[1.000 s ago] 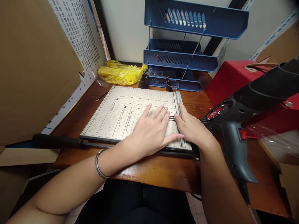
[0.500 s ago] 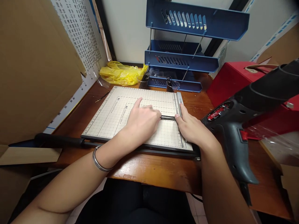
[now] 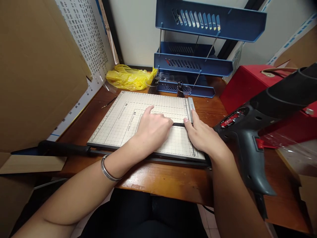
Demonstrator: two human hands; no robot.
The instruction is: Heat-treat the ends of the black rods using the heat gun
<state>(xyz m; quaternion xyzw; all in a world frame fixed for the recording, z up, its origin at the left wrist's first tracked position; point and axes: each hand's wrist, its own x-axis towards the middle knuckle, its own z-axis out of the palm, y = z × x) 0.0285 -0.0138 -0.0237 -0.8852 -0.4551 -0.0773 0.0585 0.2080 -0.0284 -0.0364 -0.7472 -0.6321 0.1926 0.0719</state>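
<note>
A thin bundle of black wires lies across the gridded board of a paper cutter. My left hand rests on the board, its fingers curled around the left part of the bundle and its thumb sticking out. At the board's right edge, my right hand has its thumb pressed at the bundle's other end, its fingers reaching over the metal rail. Both wire ends are hidden by the hands. The cutter's black handle lies low along the front left.
A heat gun stands close to my right forearm, before a red box. Behind the board are two clear cups of black wires, a yellow plastic bag and blue tiered trays. Cardboard walls the left.
My left hand has shifted slightly right, towards my right hand. The strands between the hands are drawn into a tighter bundle, and a shorter length shows.
</note>
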